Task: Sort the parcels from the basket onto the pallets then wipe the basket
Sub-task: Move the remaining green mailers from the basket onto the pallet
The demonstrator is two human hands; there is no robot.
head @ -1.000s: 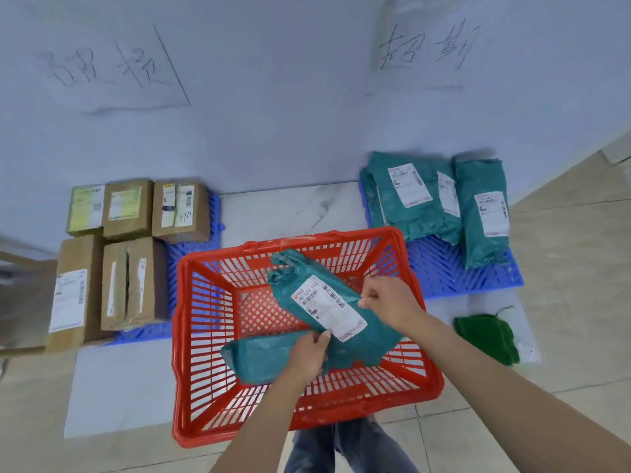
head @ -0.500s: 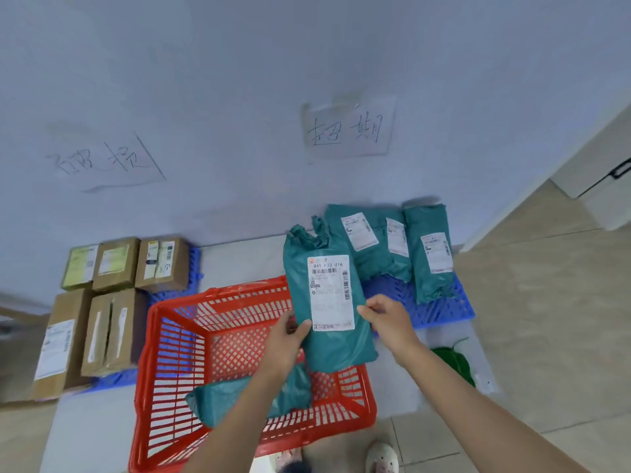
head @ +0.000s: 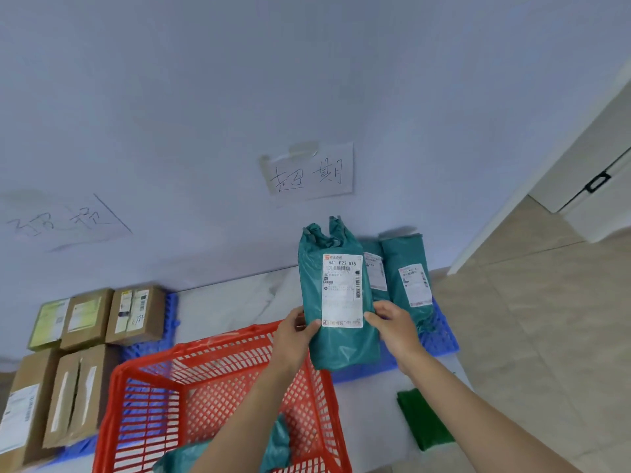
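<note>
I hold a teal mailer bag (head: 336, 343) with a white label upright in front of me, above the far right corner of the red basket (head: 170, 397). My left hand (head: 295, 336) grips its left edge and my right hand (head: 392, 324) its right edge. Another teal bag (head: 276, 445) lies in the basket, partly hidden by my left forearm. Behind the held bag, more teal bags (head: 409, 271) lie on the blue right pallet (head: 440, 339). Several cardboard boxes (head: 135, 314) sit on the blue left pallet (head: 170, 308).
A green cloth (head: 423, 418) lies on the white floor sheet to the right of the basket. Two handwritten paper signs (head: 309, 174) hang on the wall above the pallets. A white cabinet (head: 594, 186) stands at the far right on the tiled floor.
Both hands lifted the teal bag out of the basket, turned it upright and carried it toward the right pallet. The view tilted up, showing more wall.
</note>
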